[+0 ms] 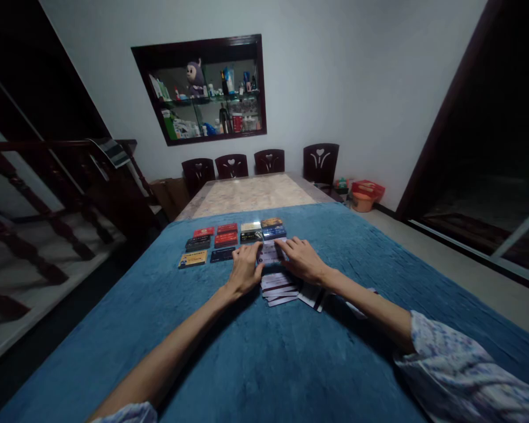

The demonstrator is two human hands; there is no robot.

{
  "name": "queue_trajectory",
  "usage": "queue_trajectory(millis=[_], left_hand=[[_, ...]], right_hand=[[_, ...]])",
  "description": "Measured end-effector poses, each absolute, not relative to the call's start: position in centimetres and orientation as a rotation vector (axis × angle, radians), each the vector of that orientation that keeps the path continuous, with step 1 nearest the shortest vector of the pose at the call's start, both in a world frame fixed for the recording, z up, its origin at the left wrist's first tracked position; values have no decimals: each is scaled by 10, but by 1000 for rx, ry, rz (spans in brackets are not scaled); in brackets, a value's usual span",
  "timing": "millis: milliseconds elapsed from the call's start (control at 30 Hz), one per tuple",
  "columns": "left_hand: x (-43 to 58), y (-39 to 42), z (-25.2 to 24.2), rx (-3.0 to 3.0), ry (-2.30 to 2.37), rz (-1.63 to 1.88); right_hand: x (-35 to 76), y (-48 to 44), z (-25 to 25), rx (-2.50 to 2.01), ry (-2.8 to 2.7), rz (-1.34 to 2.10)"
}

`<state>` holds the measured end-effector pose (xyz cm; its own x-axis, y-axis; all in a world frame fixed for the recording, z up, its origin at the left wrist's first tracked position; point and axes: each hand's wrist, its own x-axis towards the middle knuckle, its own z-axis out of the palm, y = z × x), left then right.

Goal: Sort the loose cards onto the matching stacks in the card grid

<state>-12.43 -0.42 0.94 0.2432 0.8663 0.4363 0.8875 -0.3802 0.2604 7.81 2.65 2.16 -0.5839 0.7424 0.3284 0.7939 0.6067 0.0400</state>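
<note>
A pale lilac card (270, 254) with dark print lies between my two hands, perhaps on top of others; the layers beneath are hard to make out. My left hand (245, 267) grips its left edge, with the fingers bent and the thumb low. On the opposite edge, the fingers of my right hand (303, 258) press in. Just below sits a loose pile of white cards (280, 288) with dark stripes, fanned unevenly. Another striped card (312, 295) lies tilted beside that pile. One more white card (357, 308) shows partly from under my right forearm.
Stacks of cards stand in rows ahead and to the left: red (226, 238), black (198, 242), yellow (193, 258), dark blue (223, 254) and blue (274, 231). A blue cloth (194, 364) covers the near tabletop. Dark chairs (231, 166) line the far end.
</note>
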Motion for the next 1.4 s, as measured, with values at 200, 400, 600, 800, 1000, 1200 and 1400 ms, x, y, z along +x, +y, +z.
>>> queue_trajectory(millis=[200, 400, 600, 800, 1000, 1200, 1400], left_hand=[[-107, 25, 19, -2398, -1871, -701], [-99, 48, 19, -2386, -1957, -626], [-95, 60, 18, -2409, -2027, -489], [-97, 67, 13, -2441, -2080, -452], [-102, 74, 6, -2464, -2103, -494], [-99, 71, 10, -2446, -2151, -532], [-98, 74, 7, -2434, -2153, -596]], right_hand=[[85, 54, 37, -1365, -2629, -270], [82, 82, 40, -1485, -2694, -182], [74, 101, 38, -1562, -2763, -58], [72, 115, 32, -1574, -2797, -18], [76, 122, 29, -1557, -2824, 37], [79, 126, 25, -1554, -2776, 102], [82, 133, 22, -1557, -2743, 157]])
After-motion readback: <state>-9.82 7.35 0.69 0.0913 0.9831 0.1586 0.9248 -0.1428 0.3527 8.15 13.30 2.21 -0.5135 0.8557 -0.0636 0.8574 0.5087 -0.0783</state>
